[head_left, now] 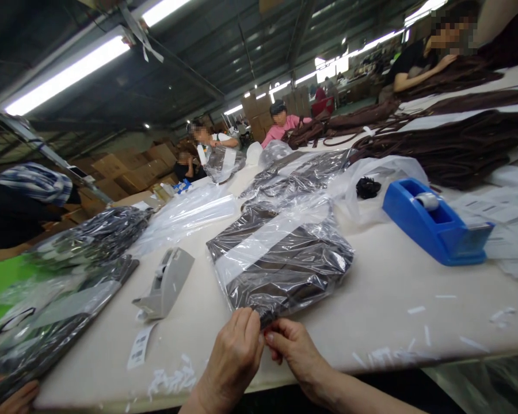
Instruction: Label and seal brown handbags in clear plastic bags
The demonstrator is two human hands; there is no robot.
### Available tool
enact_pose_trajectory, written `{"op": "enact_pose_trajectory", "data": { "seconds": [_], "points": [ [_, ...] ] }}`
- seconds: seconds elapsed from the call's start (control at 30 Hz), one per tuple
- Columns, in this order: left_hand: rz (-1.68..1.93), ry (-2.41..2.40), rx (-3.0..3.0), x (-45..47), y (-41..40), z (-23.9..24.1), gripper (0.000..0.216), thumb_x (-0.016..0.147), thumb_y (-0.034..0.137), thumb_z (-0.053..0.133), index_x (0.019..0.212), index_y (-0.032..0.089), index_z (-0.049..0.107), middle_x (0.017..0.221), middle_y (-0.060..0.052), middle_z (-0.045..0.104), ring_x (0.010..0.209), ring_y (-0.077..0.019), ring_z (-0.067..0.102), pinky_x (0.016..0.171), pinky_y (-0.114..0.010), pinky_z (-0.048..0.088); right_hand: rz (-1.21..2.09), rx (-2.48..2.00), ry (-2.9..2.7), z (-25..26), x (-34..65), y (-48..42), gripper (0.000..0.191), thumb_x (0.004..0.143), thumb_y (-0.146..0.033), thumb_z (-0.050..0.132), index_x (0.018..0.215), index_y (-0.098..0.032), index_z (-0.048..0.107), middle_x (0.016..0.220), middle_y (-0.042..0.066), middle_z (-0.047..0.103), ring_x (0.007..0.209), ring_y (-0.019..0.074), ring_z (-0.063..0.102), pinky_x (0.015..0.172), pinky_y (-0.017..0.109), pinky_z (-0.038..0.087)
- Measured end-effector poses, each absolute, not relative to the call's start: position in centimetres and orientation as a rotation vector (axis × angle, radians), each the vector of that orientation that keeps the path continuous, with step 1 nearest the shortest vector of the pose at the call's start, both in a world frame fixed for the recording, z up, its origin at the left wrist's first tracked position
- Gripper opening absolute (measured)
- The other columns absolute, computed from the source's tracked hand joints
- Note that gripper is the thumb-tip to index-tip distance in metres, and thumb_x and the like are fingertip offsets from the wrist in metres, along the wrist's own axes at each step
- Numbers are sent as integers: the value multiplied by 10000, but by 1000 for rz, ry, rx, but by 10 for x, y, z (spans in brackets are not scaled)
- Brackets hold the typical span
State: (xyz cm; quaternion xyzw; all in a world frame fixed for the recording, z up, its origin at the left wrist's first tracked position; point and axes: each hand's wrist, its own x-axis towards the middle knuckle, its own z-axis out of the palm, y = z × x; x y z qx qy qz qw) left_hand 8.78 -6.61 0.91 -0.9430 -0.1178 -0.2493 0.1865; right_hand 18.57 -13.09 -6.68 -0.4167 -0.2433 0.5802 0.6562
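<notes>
A folded dark brown garment with a white paper strip lies in a clear plastic bag [280, 253] on the table in front of me. My left hand [237, 348] is closed on the bag's near edge, its fingers curled over the plastic. Close beside it, my right hand [291, 348] pinches the same edge between thumb and fingers. What exactly sits between the right fingertips is partly hidden. To the left stands a grey tape dispenser [168, 284], and a blue tape dispenser [435, 221] is at the right.
A printed label [141, 347] and white paper scraps [172, 374] lie near the front edge. More bagged garments [56, 310] are at left, where another person's hand [15, 397] shows. Brown garments [444, 144] are stacked at back right. Several co-workers are around the table.
</notes>
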Motion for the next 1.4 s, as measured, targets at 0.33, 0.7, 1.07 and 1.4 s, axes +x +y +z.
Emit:
{"op": "enact_pose_trajectory", "data": {
  "seconds": [0.33,0.7,1.07,1.4],
  "points": [
    [-672,-582,-2708,94,-71,13,251,621,20,394,788,184,484,657,-25,555,625,-174,566,546,-278,526,1154,-889,-364,-66,159,-119,355,661,-512,617,646,-171,516,498,-42,407,480,98,348,471,235,291],
    [-773,-787,-2668,101,-73,20,295,578,25,402,809,186,491,686,-33,595,638,-187,600,552,-304,537,960,-1034,-671,-104,165,-93,518,759,-660,488,648,-158,560,515,-11,476,473,116,441,469,232,355],
    [-873,-876,-2694,88,-74,-5,434,621,25,399,1030,157,464,914,-83,559,882,-191,560,762,-316,543,25,-1314,-1360,-128,189,-80,482,969,-396,208,917,-195,643,751,64,691,676,190,657,565,231,493],
    [-825,-770,-2451,80,-61,-35,333,737,41,361,1050,101,455,925,-110,508,876,-223,509,749,-353,526,-192,-1481,-1492,-161,189,-74,512,959,-312,194,705,-215,627,616,44,646,540,176,609,491,239,447]
  ]
}}
